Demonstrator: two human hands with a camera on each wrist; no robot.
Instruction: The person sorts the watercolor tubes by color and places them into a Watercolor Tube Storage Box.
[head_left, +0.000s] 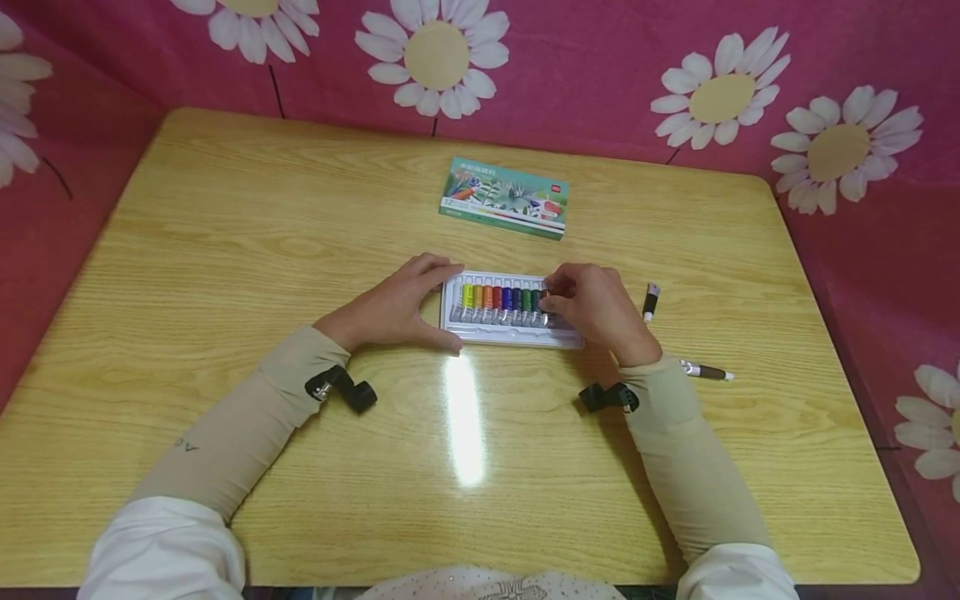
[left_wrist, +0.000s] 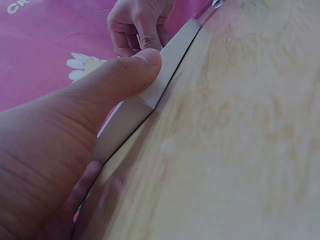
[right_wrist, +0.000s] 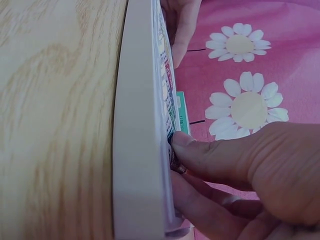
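Note:
A white plastic tray [head_left: 517,336] lies on the table with a row of small paint tubes [head_left: 497,298], running from yellow through red and blue to green and dark shades. My left hand [head_left: 401,310] holds the tray's left end, its thumb on the near corner and its fingers at the far one. At the right end, my right hand [head_left: 602,307] pinches a dark brown paint tube [right_wrist: 176,164] between thumb and fingers. That hand hides part of the tray's right side. In the left wrist view, the left thumb [left_wrist: 135,72] presses the tray's side wall.
A green paint box [head_left: 504,198] with printed flowers lies behind the tray. Two short black-and-white pen-like items [head_left: 652,302] lie right of the right hand, one partly near the sleeve [head_left: 675,417]. Pink flowered cloth [head_left: 570,75] borders the wooden table [head_left: 262,200].

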